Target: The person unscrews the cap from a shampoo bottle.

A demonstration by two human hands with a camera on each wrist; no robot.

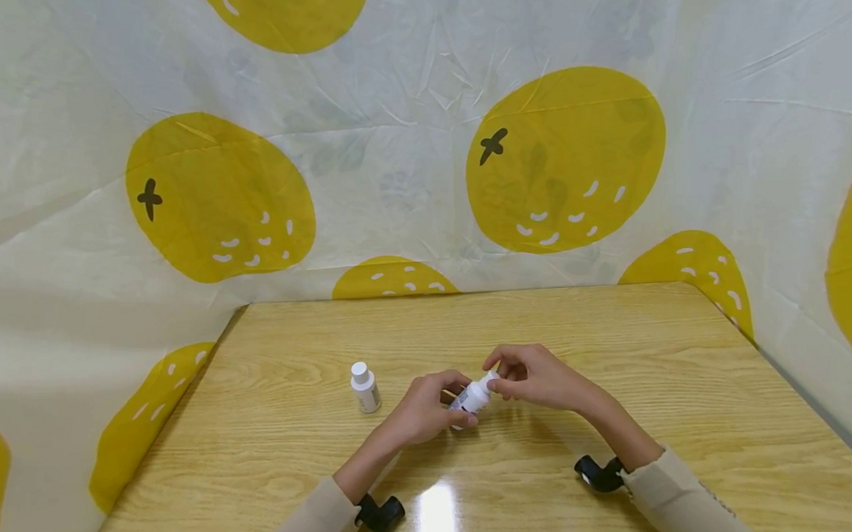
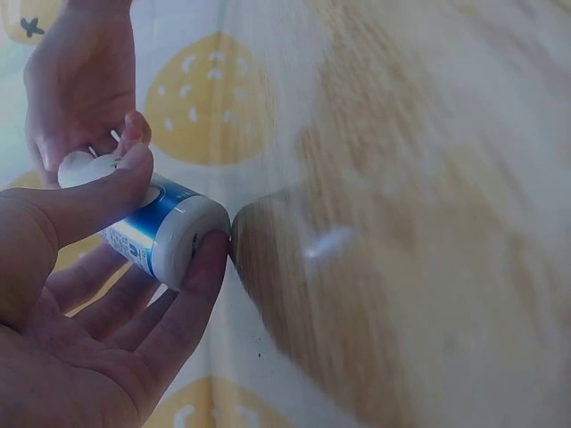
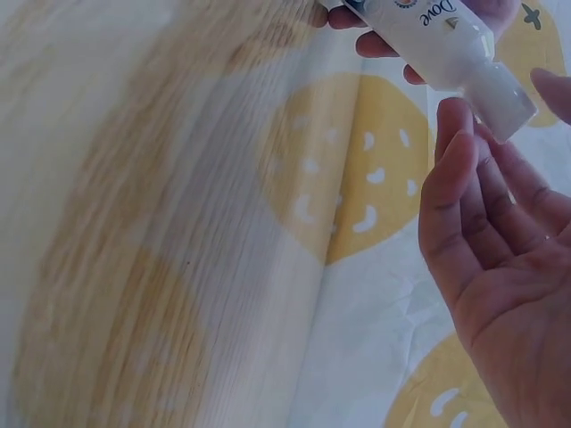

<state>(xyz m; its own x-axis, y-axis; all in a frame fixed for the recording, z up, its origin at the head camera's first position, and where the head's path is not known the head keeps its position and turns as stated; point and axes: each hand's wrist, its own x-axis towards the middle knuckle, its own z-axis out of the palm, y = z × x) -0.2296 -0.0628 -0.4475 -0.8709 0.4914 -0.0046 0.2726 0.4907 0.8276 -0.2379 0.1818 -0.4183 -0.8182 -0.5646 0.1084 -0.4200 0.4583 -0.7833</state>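
My left hand (image 1: 425, 411) grips a small white Dove bottle (image 1: 471, 399) round its body, tilted above the table with its cap end up and to the right. A blue label band shows on this bottle (image 2: 168, 214) in the left wrist view, where the fingers reach its base. Around the white cap (image 3: 498, 100) curl the fingers of my right hand (image 1: 534, 376). One fingertip stands slightly off the cap in the right wrist view. The cap sits on the bottle's neck. To the left, a second white bottle (image 1: 365, 389) stands upright, capped, untouched.
The wooden table (image 1: 293, 335) lies under both hands, with a bright light reflection near its front. A white cloth (image 1: 394, 180) printed with yellow fruit hangs behind and at both sides. Black cameras sit on the left wrist (image 1: 380, 516) and the right wrist (image 1: 598, 474).
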